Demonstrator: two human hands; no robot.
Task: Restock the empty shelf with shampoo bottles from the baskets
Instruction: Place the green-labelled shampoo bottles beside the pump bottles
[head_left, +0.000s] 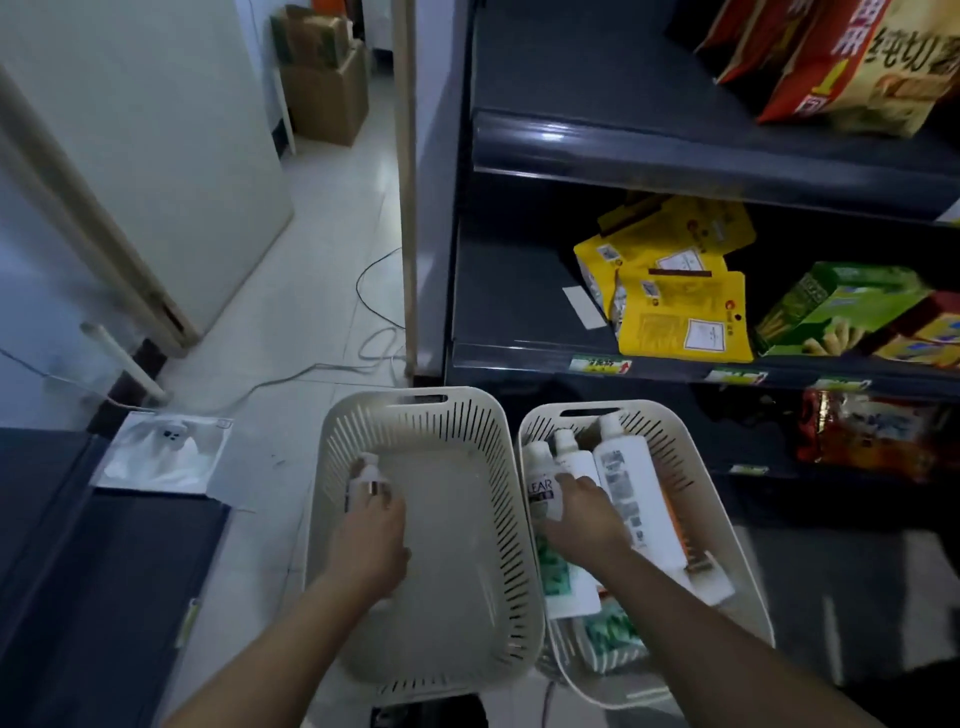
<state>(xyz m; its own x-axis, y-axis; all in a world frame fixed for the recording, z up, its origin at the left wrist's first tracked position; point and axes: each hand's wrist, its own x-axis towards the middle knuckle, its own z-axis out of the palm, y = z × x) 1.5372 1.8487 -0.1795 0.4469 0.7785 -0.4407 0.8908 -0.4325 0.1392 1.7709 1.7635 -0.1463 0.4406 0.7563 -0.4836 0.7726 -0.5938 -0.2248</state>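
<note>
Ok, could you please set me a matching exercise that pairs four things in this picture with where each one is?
Things:
1. small bottle
2. tall white bottle
3. yellow pouches
4. cardboard boxes

Places:
A. on the floor by the far wall
B. in the left basket, held by the left hand
C. on the middle shelf
D. lying in the right basket

Pairs: 1-B, 2-D, 3-C, 4-A

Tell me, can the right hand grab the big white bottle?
Probably yes. The right hand is inside the right basket, and the big white bottle lies uncovered right beside its fingers.
</note>
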